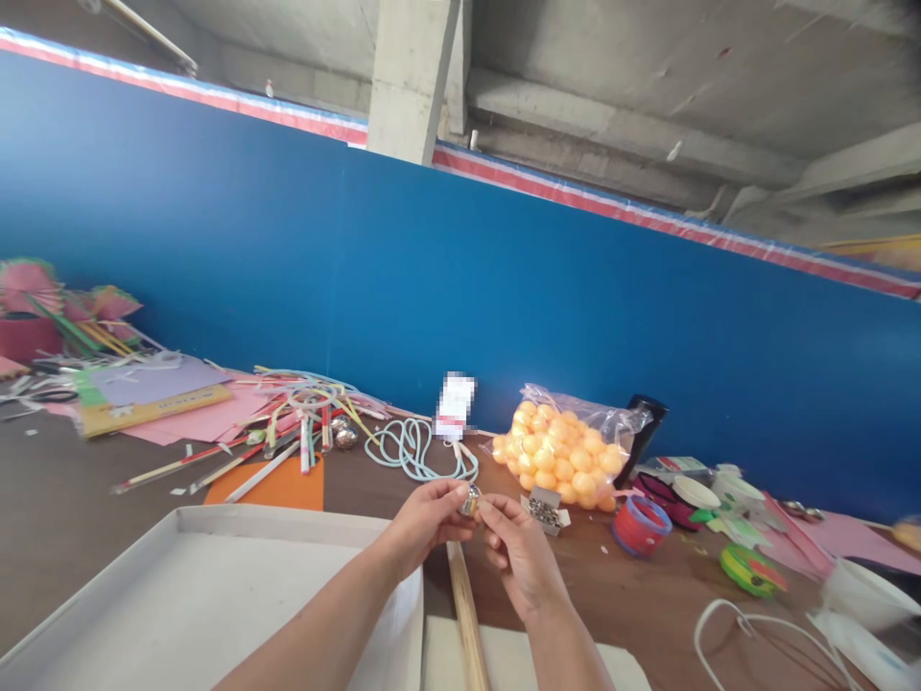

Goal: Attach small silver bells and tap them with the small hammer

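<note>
Both my hands meet at the middle of the view, above the brown table. Between thumb and fingers, my left hand [432, 513] pinches a small shiny metallic bell or ball [470, 500]. From the other side my right hand [512, 542] closes its thumb and forefinger at the same small object; whether it holds a separate tiny piece cannot be made out. Below the hands lies a wooden stick [466, 614], pointing toward me. Just right of the hands is a small open box of metal pieces [545, 511].
A large white tray [288, 512] fills the front left. Behind are coiled pale cord [413, 451], a bag of orange balls [557, 451] and a blurred upright card [455, 407]. Paper and sticks lie left; red tape rolls [640, 526], a green roll [750, 572] and a white cable lie right.
</note>
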### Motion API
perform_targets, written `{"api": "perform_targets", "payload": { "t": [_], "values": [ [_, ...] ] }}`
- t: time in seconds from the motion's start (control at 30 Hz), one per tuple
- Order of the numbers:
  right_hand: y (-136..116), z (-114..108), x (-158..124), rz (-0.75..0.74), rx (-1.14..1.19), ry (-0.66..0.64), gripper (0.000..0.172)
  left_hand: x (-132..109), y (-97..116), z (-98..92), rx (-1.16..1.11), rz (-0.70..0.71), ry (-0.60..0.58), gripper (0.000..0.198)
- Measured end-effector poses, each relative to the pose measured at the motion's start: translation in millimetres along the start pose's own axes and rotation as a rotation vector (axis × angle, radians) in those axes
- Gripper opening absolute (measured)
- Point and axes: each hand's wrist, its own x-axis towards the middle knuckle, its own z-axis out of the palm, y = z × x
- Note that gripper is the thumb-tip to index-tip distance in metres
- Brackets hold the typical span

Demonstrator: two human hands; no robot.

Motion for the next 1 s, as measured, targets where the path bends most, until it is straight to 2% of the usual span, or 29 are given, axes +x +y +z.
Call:
{"api": "perform_targets", "payload": {
  "t": [1.0],
  "values": [
    [0.1,-2.5,0.8,0.079,0.193,-0.082,0.011,1.6,-3.7,-2.1,0.044,-0.006,0.044,0.034]
  ]
}}
